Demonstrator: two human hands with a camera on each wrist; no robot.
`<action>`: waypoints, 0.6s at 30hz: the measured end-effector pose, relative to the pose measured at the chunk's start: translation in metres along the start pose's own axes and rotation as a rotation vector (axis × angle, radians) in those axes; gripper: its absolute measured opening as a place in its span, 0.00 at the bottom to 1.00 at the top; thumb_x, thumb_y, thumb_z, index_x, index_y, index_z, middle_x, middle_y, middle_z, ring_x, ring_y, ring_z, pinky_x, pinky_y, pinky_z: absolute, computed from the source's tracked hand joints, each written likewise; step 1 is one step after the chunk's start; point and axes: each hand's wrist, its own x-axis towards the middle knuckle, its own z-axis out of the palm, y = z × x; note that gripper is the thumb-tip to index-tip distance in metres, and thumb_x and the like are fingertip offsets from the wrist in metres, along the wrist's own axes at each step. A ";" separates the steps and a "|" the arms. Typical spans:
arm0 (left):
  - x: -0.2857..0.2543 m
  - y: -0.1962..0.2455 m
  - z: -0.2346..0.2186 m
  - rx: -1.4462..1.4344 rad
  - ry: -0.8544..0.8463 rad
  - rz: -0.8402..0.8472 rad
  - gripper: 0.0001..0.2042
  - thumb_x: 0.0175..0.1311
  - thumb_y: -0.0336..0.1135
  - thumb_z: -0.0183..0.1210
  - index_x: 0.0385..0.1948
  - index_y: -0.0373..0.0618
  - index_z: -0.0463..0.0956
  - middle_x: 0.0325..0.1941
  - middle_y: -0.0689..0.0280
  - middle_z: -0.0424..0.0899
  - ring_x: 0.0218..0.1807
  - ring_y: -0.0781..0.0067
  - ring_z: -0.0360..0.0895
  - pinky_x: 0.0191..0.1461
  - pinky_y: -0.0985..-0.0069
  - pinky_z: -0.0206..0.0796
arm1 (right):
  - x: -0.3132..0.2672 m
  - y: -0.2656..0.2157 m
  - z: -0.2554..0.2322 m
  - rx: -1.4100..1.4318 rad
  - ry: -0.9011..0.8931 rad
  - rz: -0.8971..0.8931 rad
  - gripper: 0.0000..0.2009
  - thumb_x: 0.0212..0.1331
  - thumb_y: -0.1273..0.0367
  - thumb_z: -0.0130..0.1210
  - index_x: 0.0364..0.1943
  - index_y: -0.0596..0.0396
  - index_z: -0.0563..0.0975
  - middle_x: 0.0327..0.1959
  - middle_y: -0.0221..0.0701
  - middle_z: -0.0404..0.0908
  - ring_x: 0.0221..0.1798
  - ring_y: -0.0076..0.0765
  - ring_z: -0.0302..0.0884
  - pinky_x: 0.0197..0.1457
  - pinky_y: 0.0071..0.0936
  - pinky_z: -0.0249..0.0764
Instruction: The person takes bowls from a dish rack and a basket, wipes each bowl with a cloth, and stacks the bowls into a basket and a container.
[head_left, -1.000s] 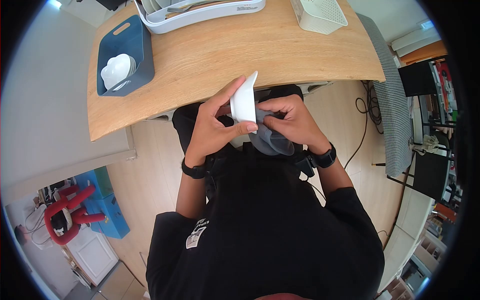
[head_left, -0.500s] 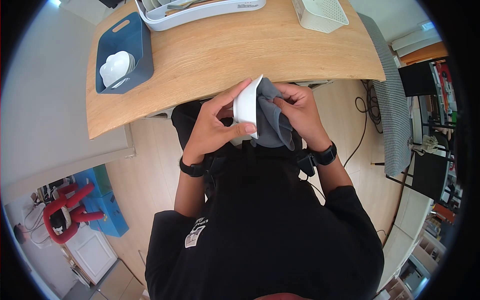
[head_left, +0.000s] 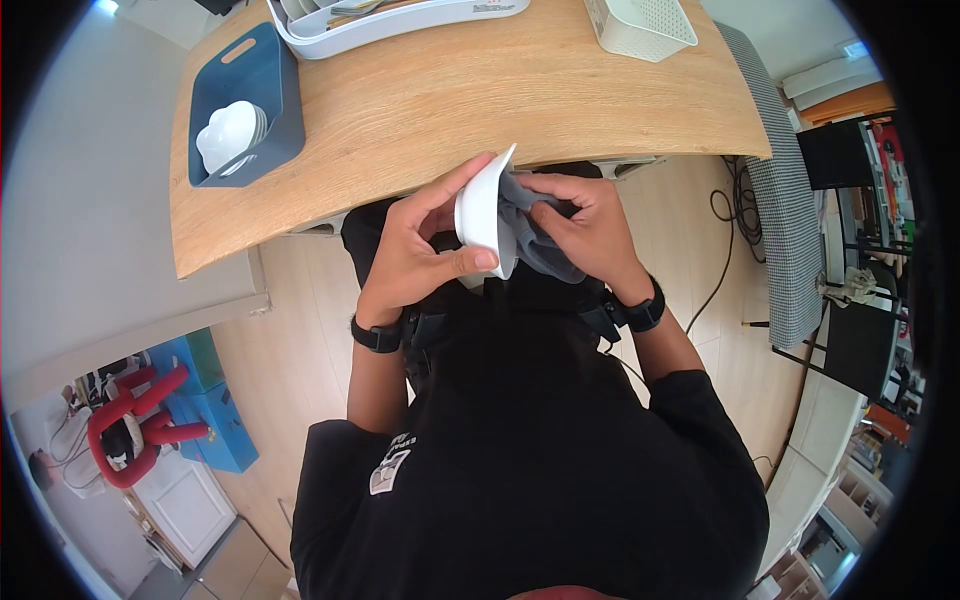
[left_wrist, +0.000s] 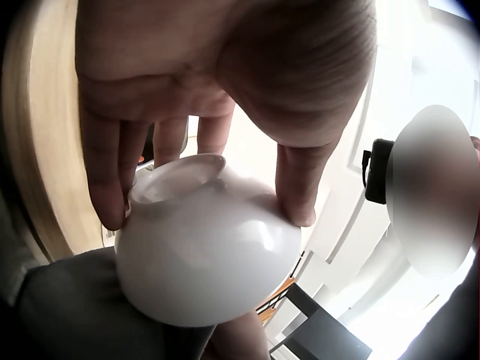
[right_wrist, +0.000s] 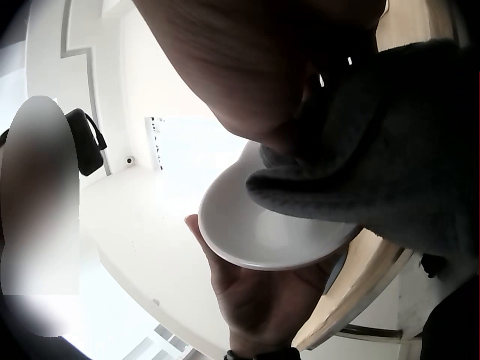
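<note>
My left hand (head_left: 412, 240) holds a white bowl (head_left: 482, 212) on its side in front of the table edge, thumb at the near side and fingers round the far side. In the left wrist view the bowl's foot ring (left_wrist: 180, 180) faces the palm. My right hand (head_left: 592, 225) pinches a grey cloth (head_left: 545, 250) whose folds go into the bowl's mouth. The right wrist view shows the cloth (right_wrist: 360, 165) against the glossy inside of the bowl (right_wrist: 262, 232); the fingertips behind it are hidden.
On the wooden table (head_left: 420, 120), a blue-grey bin (head_left: 285, 110) at the left holds stacked white bowls (head_left: 230, 135). A white dish rack (head_left: 400, 32) with plates and cutlery stands at the back. A cream perforated basket (head_left: 645, 35) sits at the back right.
The cloth was tucked into the bowl, then spread out over its rim, and is now pushed back inside by the right hand. The left hand and bowl have shifted slightly left.
</note>
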 end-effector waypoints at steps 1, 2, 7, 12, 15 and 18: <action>0.001 0.000 0.000 0.031 0.004 0.021 0.45 0.49 0.44 0.80 0.70 0.39 0.67 0.66 0.55 0.78 0.64 0.65 0.77 0.69 0.65 0.68 | 0.000 0.000 0.001 -0.054 -0.014 -0.009 0.15 0.61 0.79 0.56 0.52 0.60 0.84 0.41 0.37 0.90 0.41 0.25 0.87 0.46 0.23 0.80; 0.001 -0.001 0.000 0.061 0.007 0.042 0.45 0.48 0.43 0.80 0.70 0.39 0.67 0.66 0.55 0.78 0.64 0.65 0.77 0.69 0.64 0.68 | 0.000 -0.001 0.001 -0.054 -0.014 -0.008 0.15 0.61 0.79 0.56 0.52 0.60 0.84 0.41 0.37 0.90 0.41 0.25 0.87 0.46 0.23 0.80; 0.002 -0.002 -0.001 0.038 0.065 0.054 0.46 0.46 0.41 0.81 0.71 0.40 0.67 0.66 0.55 0.77 0.65 0.64 0.77 0.69 0.64 0.69 | -0.001 -0.002 0.000 0.042 -0.156 0.056 0.15 0.60 0.79 0.57 0.52 0.61 0.83 0.40 0.38 0.90 0.40 0.24 0.86 0.45 0.22 0.80; 0.004 -0.009 -0.002 0.161 0.100 0.087 0.46 0.45 0.39 0.81 0.71 0.42 0.67 0.71 0.54 0.73 0.68 0.62 0.75 0.69 0.63 0.69 | -0.002 0.003 -0.002 0.205 -0.240 0.075 0.15 0.62 0.80 0.59 0.54 0.65 0.82 0.42 0.37 0.89 0.42 0.22 0.85 0.46 0.20 0.79; 0.005 -0.013 -0.003 0.177 0.090 0.095 0.46 0.44 0.38 0.82 0.70 0.44 0.68 0.74 0.54 0.70 0.70 0.62 0.73 0.69 0.63 0.69 | 0.000 0.002 -0.007 0.299 -0.239 0.108 0.15 0.63 0.80 0.59 0.54 0.66 0.81 0.43 0.35 0.89 0.43 0.21 0.84 0.46 0.20 0.79; 0.004 -0.012 -0.004 0.243 0.083 0.086 0.46 0.42 0.39 0.82 0.69 0.45 0.70 0.73 0.54 0.71 0.71 0.61 0.72 0.69 0.63 0.68 | 0.002 -0.003 -0.007 0.401 -0.159 0.166 0.15 0.64 0.80 0.58 0.54 0.66 0.81 0.43 0.34 0.89 0.43 0.21 0.84 0.46 0.19 0.79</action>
